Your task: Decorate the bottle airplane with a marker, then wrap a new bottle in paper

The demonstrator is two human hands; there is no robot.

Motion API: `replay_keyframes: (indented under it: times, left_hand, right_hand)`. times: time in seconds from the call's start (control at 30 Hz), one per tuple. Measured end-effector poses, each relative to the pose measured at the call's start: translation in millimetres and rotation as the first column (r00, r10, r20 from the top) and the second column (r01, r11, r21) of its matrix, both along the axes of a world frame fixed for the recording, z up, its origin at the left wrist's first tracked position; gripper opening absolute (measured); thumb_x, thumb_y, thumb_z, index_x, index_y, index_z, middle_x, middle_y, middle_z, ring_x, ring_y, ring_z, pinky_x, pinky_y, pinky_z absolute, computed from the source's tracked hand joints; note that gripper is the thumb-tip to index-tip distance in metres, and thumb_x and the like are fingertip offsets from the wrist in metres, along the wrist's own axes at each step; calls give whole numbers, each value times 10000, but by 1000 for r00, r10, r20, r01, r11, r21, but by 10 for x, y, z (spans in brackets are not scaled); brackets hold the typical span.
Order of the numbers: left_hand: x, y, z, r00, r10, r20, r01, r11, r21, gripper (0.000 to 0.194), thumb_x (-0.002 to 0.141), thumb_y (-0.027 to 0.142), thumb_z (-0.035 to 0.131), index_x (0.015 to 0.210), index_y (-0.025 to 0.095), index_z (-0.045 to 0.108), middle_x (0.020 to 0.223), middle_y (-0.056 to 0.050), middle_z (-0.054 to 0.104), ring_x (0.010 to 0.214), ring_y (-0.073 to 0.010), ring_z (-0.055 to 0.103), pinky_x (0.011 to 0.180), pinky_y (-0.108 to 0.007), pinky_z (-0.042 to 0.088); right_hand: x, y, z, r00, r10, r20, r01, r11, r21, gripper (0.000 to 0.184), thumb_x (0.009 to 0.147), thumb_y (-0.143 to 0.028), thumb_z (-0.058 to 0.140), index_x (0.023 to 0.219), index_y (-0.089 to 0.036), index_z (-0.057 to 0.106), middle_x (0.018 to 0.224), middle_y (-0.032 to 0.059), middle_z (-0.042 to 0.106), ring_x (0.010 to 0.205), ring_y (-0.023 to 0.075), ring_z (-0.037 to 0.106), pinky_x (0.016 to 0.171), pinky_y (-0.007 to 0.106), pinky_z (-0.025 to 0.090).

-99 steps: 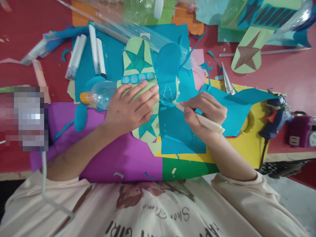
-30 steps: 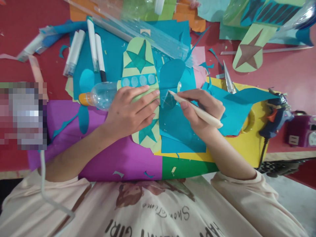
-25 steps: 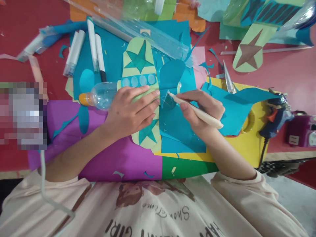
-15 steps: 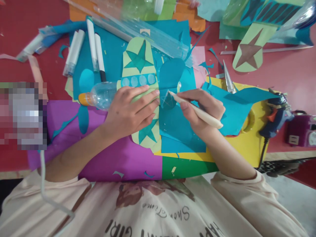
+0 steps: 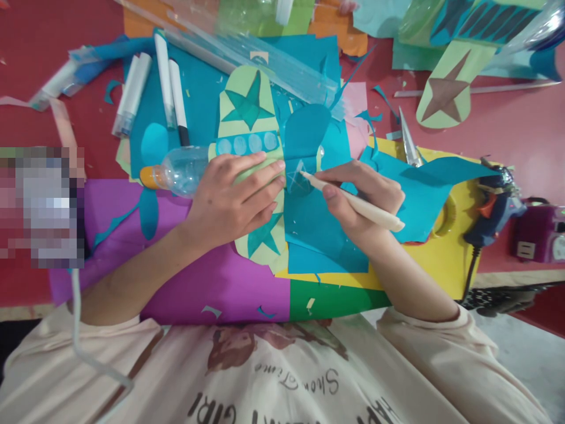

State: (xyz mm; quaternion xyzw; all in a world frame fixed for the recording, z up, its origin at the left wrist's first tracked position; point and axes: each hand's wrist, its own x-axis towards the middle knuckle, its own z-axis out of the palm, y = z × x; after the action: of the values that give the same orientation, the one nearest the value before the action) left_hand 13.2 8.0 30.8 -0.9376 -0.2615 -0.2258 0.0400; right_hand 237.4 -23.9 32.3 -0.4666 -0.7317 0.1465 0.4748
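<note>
My left hand is closed over a clear plastic bottle with an orange cap, its fingers curved across the bottle's pale green paper wrap. The wrap has flap-like ends with teal stars and a blue strip of pale circles. My right hand grips a cream-white pen between thumb and fingers. Its tip touches or nearly touches blue paper beside the bottle. Thin pale lines of a star-like outline show under the tip. A rounded blue paper shape lies just above.
Markers lie at the upper left, and scissors point upward at the right. A glue gun and tape roll lie farther right. Another star-decorated piece is at the upper right. Purple paper lies in front.
The pen and my right hand have shifted slightly right and down. More of the pale outline is visible. My left hand and the bottle stay in place.
</note>
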Motion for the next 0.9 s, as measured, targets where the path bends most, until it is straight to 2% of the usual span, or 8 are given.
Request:
replay_keyframes:
  times: [0.17,0.33,0.5,0.63,0.9]
  left_hand:
    - [-4,2,-9,1000,16,-23,-16,1000,7,300,948,295,496,1247,285,513,1276,-12,670,1203,-249,623,909,-424,500]
    - [-11,3,-19,995,52,-81,-64,988,-143,304,977,344,433,1263,305,527,1302,2,649,1255,-245,583,964,-443,492]
    - [-19,4,-28,999,32,-38,-35,996,-83,302,966,324,461,1258,297,533,1289,-5,657,1247,-246,586,959,-430,489]
    - [-20,4,-40,997,44,-65,-56,980,-193,336,979,341,422,1302,306,506,1326,-9,633,1283,-258,558,1003,-455,469]
    - [-22,0,-20,993,52,-104,-59,997,-58,379,957,327,449,1335,348,467,1305,22,649,1265,-231,576,999,-409,467]
  right_hand:
    - [-2,-3,11,999,-32,16,32,999,-5,134,894,-260,599,867,-210,720,763,0,742,641,115,663,599,246,546]
    - [3,-3,9,1000,-16,4,16,1000,-7,150,895,-264,595,831,-215,721,736,-6,739,618,110,652,587,242,540]
    - [0,-1,11,999,-34,17,34,999,-9,162,897,-273,586,828,-213,720,729,-4,733,616,113,652,591,246,539]
    - [-2,0,14,999,-44,9,44,999,-7,175,894,-281,583,799,-214,713,713,-6,727,603,112,647,574,246,527]
    - [22,-13,4,999,-42,5,42,999,-24,168,896,-282,578,813,-211,705,708,-19,715,606,102,639,575,240,524]
